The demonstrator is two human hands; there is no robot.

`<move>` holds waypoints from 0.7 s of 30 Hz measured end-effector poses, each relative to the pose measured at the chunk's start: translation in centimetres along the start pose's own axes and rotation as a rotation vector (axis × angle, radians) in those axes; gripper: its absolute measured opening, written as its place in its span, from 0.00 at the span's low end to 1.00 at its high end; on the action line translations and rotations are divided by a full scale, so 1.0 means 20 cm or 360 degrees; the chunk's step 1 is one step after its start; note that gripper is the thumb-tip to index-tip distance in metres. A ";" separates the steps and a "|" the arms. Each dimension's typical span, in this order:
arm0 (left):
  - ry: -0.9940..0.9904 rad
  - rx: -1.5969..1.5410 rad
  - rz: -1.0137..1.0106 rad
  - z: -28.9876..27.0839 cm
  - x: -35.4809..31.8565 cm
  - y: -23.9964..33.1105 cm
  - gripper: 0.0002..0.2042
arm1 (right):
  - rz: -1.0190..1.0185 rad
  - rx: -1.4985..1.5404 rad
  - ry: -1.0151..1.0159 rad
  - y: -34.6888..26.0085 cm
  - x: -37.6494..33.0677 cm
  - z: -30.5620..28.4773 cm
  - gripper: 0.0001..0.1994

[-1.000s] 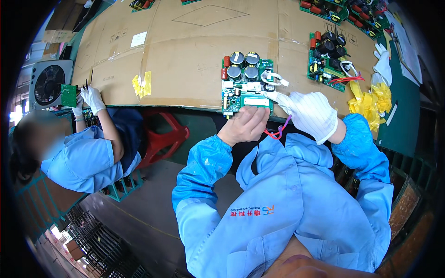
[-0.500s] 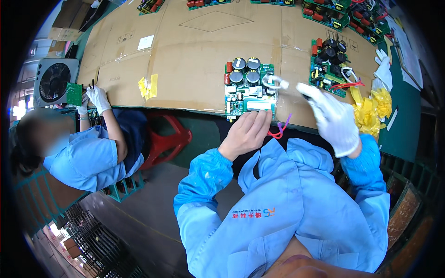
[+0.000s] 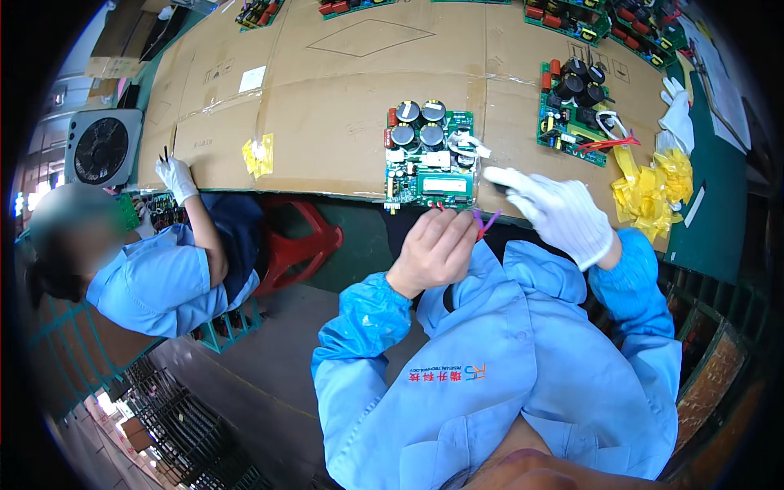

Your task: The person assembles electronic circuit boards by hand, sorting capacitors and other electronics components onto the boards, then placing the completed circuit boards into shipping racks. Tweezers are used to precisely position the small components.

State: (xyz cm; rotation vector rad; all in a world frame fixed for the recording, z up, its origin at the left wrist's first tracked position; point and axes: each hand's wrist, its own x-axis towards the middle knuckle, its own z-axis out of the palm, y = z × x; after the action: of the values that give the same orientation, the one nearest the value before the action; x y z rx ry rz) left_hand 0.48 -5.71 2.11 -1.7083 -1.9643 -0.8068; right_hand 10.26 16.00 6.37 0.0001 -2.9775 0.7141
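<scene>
A green circuit board [image 3: 415, 186] lies near the front edge of the cardboard-covered table, with several black capacitors [image 3: 418, 124] at its far end. A looped white cable [image 3: 467, 147] rests at its right side. My bare left hand [image 3: 434, 251] is just off the board's near edge, its fingers closed round red wires; purple ends [image 3: 488, 220] stick out beside the fingertips. To the right of the board is my right hand [image 3: 559, 214], in a white glove. Its fingers are closed about a small dark thing [image 3: 499, 188] I cannot make out.
A second circuit board [image 3: 576, 114] with red wires stands to the right, near crumpled yellow tape [image 3: 653, 196] and a white glove [image 3: 676, 118]. More boards [image 3: 572, 18] line the far edge. At left, a co-worker [image 3: 163, 278] sits by a fan [image 3: 102, 147] and red stool [image 3: 298, 245].
My left hand has drawn back from the board's near edge and closed on the wires. My right hand has moved left and nearer me. The co-worker has lowered a green board.
</scene>
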 end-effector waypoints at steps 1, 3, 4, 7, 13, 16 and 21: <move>-0.0029 -0.0004 -0.0077 0.01 -0.02 0.03 0.13 | -0.0038 -0.0041 -0.0242 0.00 0.04 0.00 0.24; -0.0006 0.0015 -0.0193 0.05 -0.07 0.09 0.14 | -0.0202 -0.0176 -0.0157 0.03 0.08 0.06 0.24; 0.0024 0.0017 -0.0238 0.06 -0.09 0.12 0.15 | -0.0354 -0.0311 -0.0074 0.05 0.10 0.10 0.25; 0.0057 0.0005 -0.0370 0.08 -0.14 0.18 0.16 | -0.0508 -0.0351 0.0076 0.08 0.14 0.15 0.30; 0.0111 -0.0037 -0.0468 0.10 -0.15 0.20 0.16 | -0.0535 -0.0439 0.0127 0.06 0.14 0.18 0.30; 0.0114 -0.0054 -0.0449 0.10 -0.12 0.18 0.17 | -0.0387 -0.0338 0.0117 0.02 0.15 0.11 0.29; 0.0229 -0.0164 -0.0366 -0.02 -0.07 0.06 0.20 | 0.0013 0.0001 0.0243 0.00 0.07 -0.13 0.19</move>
State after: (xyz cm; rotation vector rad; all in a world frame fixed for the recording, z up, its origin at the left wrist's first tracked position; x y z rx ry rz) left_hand 1.82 -6.86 1.61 -1.4497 -2.0747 -1.0969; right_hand 9.16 17.23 8.76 -0.0634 -2.8336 0.6828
